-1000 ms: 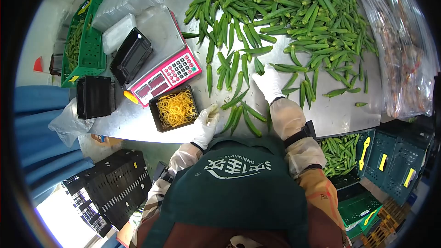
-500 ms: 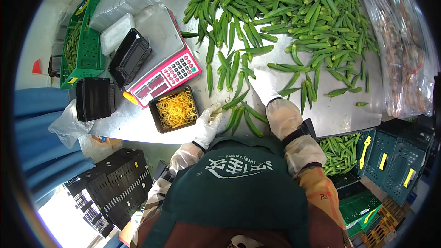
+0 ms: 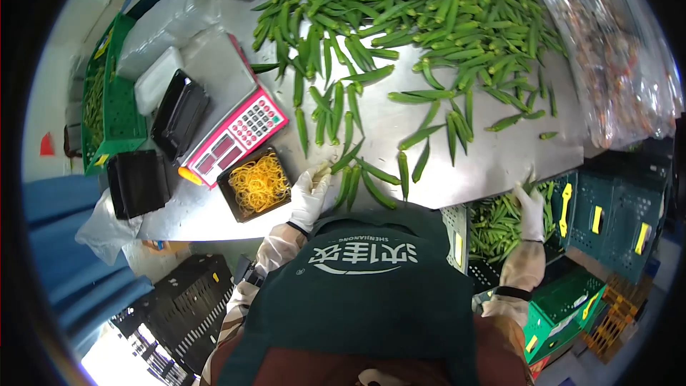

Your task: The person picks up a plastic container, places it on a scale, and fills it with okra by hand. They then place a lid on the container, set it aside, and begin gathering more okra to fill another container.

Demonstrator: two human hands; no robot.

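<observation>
My left hand (image 3: pixel 309 194), in a white glove, rests at the table's front edge with its fingers loosely bent and apart. It lies between the black tray of yellow rubber bands (image 3: pixel 259 184) and a small group of loose okra (image 3: pixel 349 187). My right hand (image 3: pixel 531 213), also gloved, is over the crate of okra (image 3: pixel 494 225) below the table's right edge. Its fingers are around a dark green piece that looks like an okra, partly hidden by the fingers. A large heap of okra (image 3: pixel 436 11) covers the back of the table.
A pink and white scale (image 3: pixel 243 129) stands left, with black trays (image 3: pixel 139 184) beside it. Clear plastic containers (image 3: pixel 168 18) and a green crate (image 3: pixel 118 125) are farther left. Plastic bags (image 3: pixel 622 50) lie along the right edge. Dark crates (image 3: pixel 614 200) stand lower right.
My right hand has moved from the loose okra on the table, right and down to the crate. My left hand has stayed by the rubber bands. The view has shifted slightly.
</observation>
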